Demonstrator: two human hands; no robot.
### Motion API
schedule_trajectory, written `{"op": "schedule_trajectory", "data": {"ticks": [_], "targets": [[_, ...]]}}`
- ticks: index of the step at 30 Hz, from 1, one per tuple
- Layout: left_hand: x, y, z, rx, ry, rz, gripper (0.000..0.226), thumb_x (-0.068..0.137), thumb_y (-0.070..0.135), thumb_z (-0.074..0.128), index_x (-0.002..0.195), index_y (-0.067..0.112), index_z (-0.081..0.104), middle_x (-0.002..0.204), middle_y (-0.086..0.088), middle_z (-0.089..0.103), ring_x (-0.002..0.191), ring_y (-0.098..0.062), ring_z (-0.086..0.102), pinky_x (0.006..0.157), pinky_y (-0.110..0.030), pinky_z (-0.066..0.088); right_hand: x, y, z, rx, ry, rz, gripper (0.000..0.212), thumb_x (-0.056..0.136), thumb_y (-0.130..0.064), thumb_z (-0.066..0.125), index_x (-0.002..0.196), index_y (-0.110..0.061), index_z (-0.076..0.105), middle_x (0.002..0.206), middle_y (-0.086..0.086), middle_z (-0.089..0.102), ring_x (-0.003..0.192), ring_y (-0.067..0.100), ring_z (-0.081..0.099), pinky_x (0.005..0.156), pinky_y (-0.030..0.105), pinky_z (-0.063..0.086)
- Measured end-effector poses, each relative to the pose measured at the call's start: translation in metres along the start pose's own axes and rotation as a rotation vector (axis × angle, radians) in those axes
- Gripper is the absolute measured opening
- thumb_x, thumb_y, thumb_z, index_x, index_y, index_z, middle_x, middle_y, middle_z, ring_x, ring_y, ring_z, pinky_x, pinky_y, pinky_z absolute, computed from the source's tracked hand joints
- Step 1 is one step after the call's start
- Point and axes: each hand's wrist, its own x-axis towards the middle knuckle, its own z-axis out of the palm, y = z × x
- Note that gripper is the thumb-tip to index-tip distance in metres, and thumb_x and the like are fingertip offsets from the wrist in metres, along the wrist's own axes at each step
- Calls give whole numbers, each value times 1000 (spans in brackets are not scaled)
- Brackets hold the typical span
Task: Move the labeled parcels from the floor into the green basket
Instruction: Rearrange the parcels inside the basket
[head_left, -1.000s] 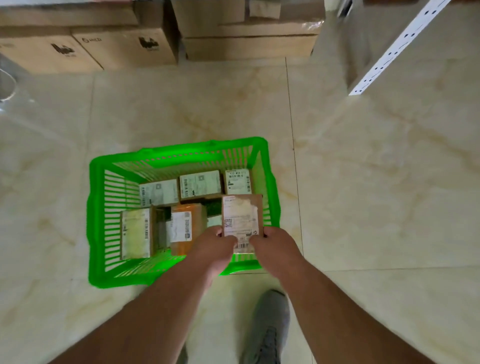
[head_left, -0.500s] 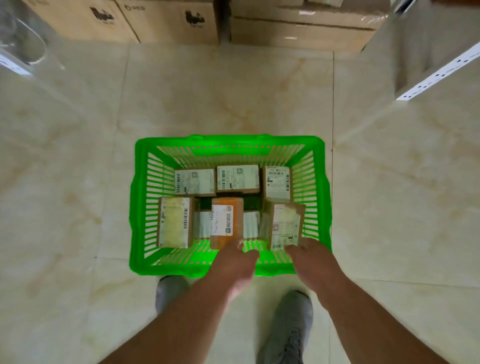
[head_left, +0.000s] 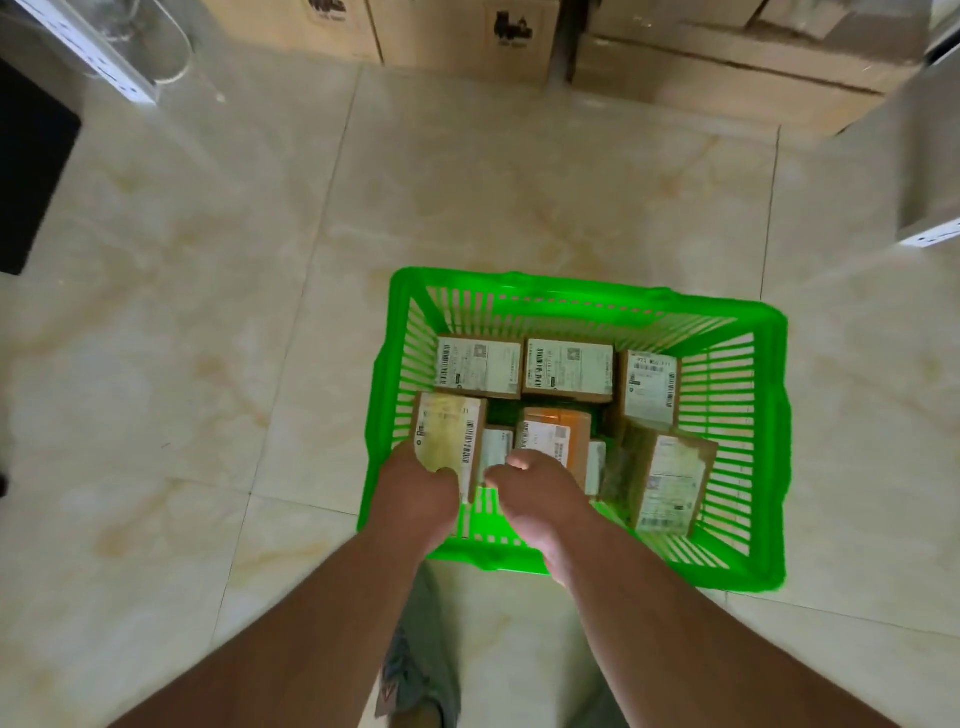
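Observation:
The green basket (head_left: 587, 293) stands on the tiled floor and holds several labeled parcels. Three white-labeled parcels (head_left: 569, 369) line its far side. A brown parcel (head_left: 670, 483) leans tilted in the near right corner. An orange parcel (head_left: 558, 431) sits in the middle. My left hand (head_left: 415, 499) grips the near end of the yellow-labeled parcel (head_left: 447, 431) at the near left, thumb on its label. My right hand (head_left: 540, 504) hovers over the near rim in front of the orange parcel, fingers curled downward and partly hidden.
Large cardboard boxes (head_left: 447, 31) line the far wall. A white shelf rail (head_left: 104, 57) and a black object (head_left: 31, 166) are at the left, a metal shelf (head_left: 930, 182) at the right. My shoe (head_left: 415, 675) is just behind the basket.
The brown parcel held by both hands now rests in the basket's near right corner. Both hands let go and moved left; the left hand has taken hold of the yellow-labeled parcel.

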Motion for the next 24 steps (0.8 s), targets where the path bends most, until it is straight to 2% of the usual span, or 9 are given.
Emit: {"op": "schedule_trajectory", "data": {"ticks": [2,4,6,8,13,15,18,22,24], "targets": [[10,0,3,-8,4,-3,47,92,10,55,139,14,58,128,-9,68,104,-29,65,73,-20,43,11,-7,10,12,-16,32,58,99,-24,55,155,-14,42,160,10,44,132,27,54,91,29,45],[15,0,6,-25,4,-29,50,91,9,57,142,12,54,133,-11,66,115,-32,65,78,-24,46,20,-11,20,29,-20,56,46,98,-20,55,143,-13,54,147,12,56,106,24,59,71,27,46],[20,-2,10,-52,1,-34,52,89,8,57,141,13,56,131,-10,68,113,-32,67,80,-26,51,30,-10,29,-10,-8,59,19,94,-16,54,109,-13,65,122,14,67,91,24,60,72,31,48],[25,-6,12,-80,-11,-38,51,85,7,57,134,15,61,124,-9,71,106,-30,70,74,-26,55,40,-8,34,-38,-14,79,10,91,-13,54,92,-13,63,109,13,68,92,29,62,80,38,52],[25,-4,8,-163,-81,-49,51,81,3,56,129,17,66,120,-7,72,105,-29,70,82,-33,59,38,-16,25,-27,-35,110,33,95,-14,52,123,-5,67,127,21,67,100,28,61,86,38,49],[25,-4,8,-179,-66,-22,50,75,9,58,123,18,68,118,-4,71,104,-27,69,89,-37,60,34,-16,20,-30,-18,98,34,92,-15,54,121,-5,69,127,19,68,109,35,66,94,41,52],[26,-9,8,-157,-24,35,65,63,21,47,124,29,69,119,-3,66,104,-25,67,92,-41,60,22,-21,12,66,7,78,30,87,-13,54,111,-13,72,112,5,73,92,20,66,84,38,54],[-3,13,-13,-227,-55,69,59,68,20,47,121,33,69,120,-2,67,104,-20,66,91,-37,58,-5,-41,-8,14,65,5,44,86,-23,55,128,-22,67,117,0,75,96,19,73,86,45,62],[-18,31,-28,-330,-106,56,47,79,12,52,119,29,70,120,0,70,103,-17,68,78,-23,58,-18,-59,-17,-68,95,-41,47,92,-23,54,138,-21,59,131,2,70,95,16,71,70,29,61]]}}
